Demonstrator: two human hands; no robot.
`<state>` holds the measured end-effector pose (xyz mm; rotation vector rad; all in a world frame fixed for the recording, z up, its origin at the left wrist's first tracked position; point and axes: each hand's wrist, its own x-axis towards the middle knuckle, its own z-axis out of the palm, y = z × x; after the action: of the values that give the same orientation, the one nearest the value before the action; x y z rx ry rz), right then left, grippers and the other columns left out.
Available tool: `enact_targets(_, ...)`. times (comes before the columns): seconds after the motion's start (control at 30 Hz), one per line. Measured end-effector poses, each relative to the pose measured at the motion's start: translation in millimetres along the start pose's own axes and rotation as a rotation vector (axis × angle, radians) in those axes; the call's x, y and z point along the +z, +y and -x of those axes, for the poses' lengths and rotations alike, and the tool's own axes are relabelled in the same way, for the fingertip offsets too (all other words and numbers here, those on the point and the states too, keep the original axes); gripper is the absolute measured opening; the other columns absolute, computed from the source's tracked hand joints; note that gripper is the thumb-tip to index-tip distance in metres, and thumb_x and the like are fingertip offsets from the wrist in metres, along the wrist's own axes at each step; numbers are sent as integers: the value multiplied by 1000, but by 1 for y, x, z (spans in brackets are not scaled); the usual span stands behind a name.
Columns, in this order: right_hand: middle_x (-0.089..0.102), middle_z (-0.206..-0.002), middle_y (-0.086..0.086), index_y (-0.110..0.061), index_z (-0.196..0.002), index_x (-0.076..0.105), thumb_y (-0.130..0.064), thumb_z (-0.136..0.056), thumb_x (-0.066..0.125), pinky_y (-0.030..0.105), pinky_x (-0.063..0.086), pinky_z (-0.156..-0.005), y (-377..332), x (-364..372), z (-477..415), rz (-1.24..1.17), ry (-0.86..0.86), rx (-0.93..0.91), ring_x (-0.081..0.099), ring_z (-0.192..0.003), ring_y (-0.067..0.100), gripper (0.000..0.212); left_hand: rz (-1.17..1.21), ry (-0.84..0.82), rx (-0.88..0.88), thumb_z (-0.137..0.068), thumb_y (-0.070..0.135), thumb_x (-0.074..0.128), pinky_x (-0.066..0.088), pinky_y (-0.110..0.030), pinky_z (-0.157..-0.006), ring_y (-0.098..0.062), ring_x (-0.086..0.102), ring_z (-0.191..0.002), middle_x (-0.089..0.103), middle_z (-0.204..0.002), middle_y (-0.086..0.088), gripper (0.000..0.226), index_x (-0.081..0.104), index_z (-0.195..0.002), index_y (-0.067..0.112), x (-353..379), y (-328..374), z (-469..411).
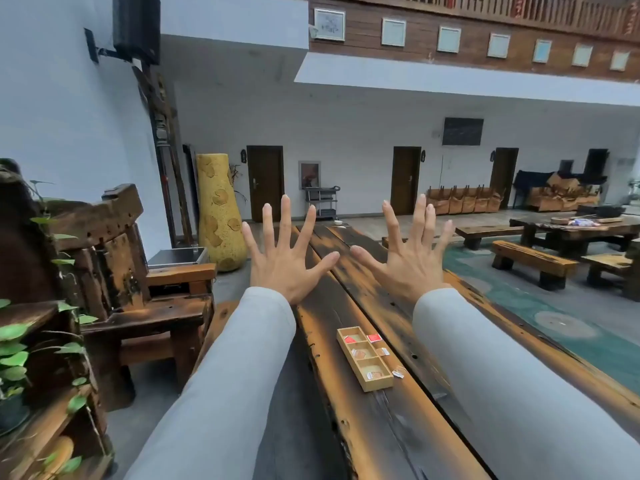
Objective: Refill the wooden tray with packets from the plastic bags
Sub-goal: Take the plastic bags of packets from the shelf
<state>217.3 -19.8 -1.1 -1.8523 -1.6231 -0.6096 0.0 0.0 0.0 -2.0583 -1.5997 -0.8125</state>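
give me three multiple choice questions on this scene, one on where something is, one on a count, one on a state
1. Where does the wooden tray lie?
A. on the chair
B. on the long wooden table, between the two sleeves
C. on the floor

2. How many compartments does the tray have?
A. three
B. five
C. one

3. What are the hands doing?
A. both hold bags
B. one grips the tray
C. both are spread open and hold nothing

Answers:
1. B, the tray sits on the table planks with a few small packets beside its right edge.
2. A, two dividers split it into three in a row.
3. C, the left hand and right hand show all fingers splayed, raised well beyond the tray.
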Motion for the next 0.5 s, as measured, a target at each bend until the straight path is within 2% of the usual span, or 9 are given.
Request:
enact_targets(0.17, -26, -168, 15, -44, -157, -16, -93, -82, 19, 69, -8, -121, -48, 31, -27, -22, 29, -42, -20, -156, 39, 96, -12, 37, -9, -84, 86, 11, -14, -70, -115, -33, -33, -148, -40, -159, -2, 86, -25, -150, 44, 13, -50, -24)
enact_targets(0.5, -27, -168, 15, -45, -158, -15, -90, -85, 15, 68, -11, -121, -121, 78, -66, -46, 6, -32, -22, -156, 38, 91, -20, 23, -24, -84, 85, 12, -14, -69, -115, -33, -31, -149, -37, -161, -2, 86, -20, -152, 44, 38, -132, -56)
